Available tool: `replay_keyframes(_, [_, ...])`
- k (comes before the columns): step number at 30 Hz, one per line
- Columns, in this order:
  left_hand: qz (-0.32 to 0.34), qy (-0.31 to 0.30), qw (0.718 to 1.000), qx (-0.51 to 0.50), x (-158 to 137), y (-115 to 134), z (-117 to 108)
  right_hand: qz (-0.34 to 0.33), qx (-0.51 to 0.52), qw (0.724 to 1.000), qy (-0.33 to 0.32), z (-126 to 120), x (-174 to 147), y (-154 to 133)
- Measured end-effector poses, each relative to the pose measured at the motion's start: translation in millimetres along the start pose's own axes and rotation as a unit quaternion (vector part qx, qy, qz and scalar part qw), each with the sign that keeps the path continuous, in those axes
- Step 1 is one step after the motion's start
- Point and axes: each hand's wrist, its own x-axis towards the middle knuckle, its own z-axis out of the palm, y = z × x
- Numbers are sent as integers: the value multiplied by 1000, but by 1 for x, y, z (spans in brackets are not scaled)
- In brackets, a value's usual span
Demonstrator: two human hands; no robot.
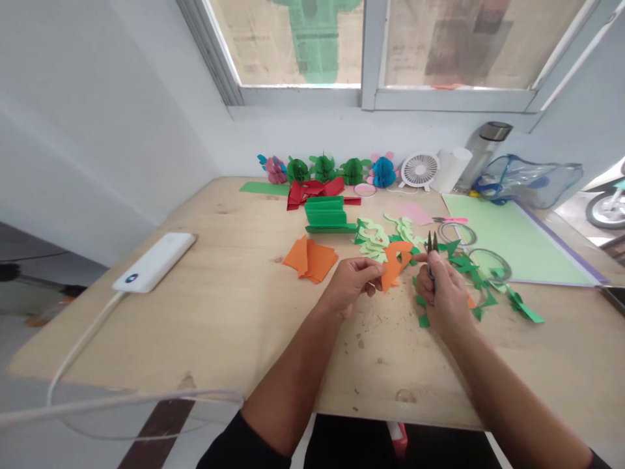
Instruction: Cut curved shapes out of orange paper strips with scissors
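Observation:
My left hand (358,277) pinches a piece of orange paper (393,266) by its left edge. The paper has a curved, partly cut outline and is held above the table. In my right hand (445,290) is a pair of scissors (433,246), its blades pointing up and slightly parted, just right of the orange paper and apart from it. A small stack of orange paper squares (312,259) lies left of my left hand. Light green cut-out shapes (374,238) rest behind the orange piece. Dark green scraps (481,290) are scattered around my right hand.
Folded green paper (325,212) and red paper pieces (317,191) lie further back. Paper honeycomb figures (324,168), a white fan (420,170) and a bottle (488,153) line the wall. Tape rolls (493,264) lie right, on a light green sheet (537,251). A corded power bank (155,262) sits left.

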Motion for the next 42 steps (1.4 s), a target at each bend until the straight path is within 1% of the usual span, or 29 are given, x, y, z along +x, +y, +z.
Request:
replay_keyframes(5, [23,22,999,-34,1,4,-4,42,-8,999,-30,0,-2,-3])
replay_keyframes(9, [41,38,998,-38,1,7,-7,69,-66,992,-79,1,-4,-6])
replay_keyframes(12, [53,50,997,-37,0,10,-8,84,-140,979,-122,-1,-4,-9])
replay_keyframes(15, [66,56,996,-30,-1,12,-9,82,-216,961,-155,-6,0,-10])
replay_keyframes(20, [80,54,995,-6,0,13,-11,104,-294,927,-209,-12,4,-14])
replay_keyframes(27, [76,25,996,25,0,13,-10,113,-343,902,-237,-11,2,-18])
replay_keyframes(34, [60,2,997,44,-4,17,-10,122,-346,899,-239,-13,2,-20])
replay_keyframes(42, [75,-6,995,68,-4,16,-12,125,-339,896,-257,-14,3,-19])
